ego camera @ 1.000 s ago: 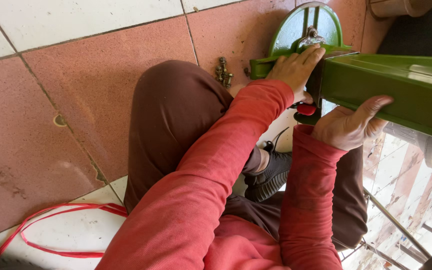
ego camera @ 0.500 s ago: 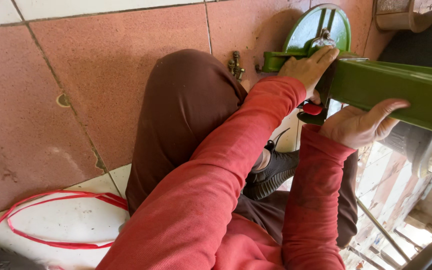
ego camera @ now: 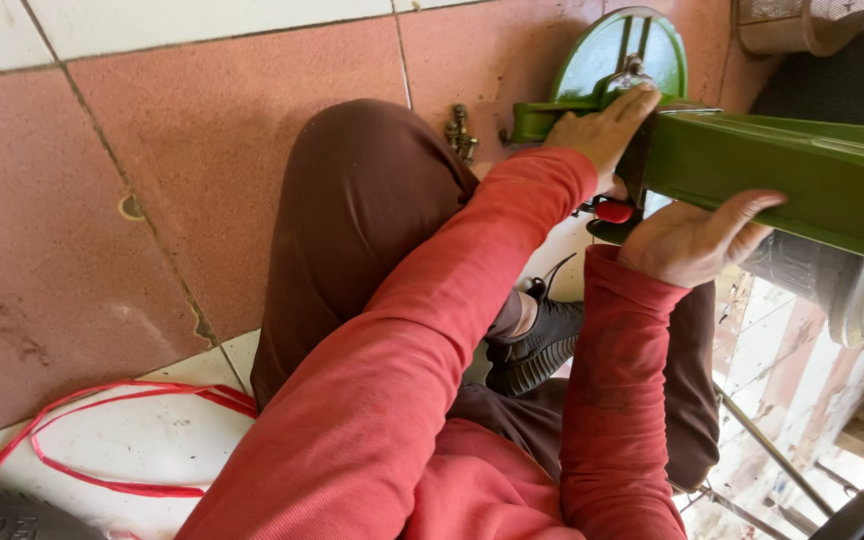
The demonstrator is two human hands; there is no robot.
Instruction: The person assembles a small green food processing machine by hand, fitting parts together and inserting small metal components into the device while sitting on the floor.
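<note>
I sit on a floor (ego camera: 152, 170) of pink and white tiles. A loop of red cord (ego camera: 122, 440) lies on a white tile beside my knee, with a black tyre (ego camera: 2, 515) just past it, and small bolts (ego camera: 460, 132) rest on a pink tile.

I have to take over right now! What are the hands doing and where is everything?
Left hand: flat on the end of the green metal bar, beside the green wheel.
Right hand: cupped under the bar's near side, fingers spread.
A red knob shows between the hands.
Small bolts lie on the tiled floor; a red cord lies near the knee.
Done or left: cannot tell from this view.
</note>
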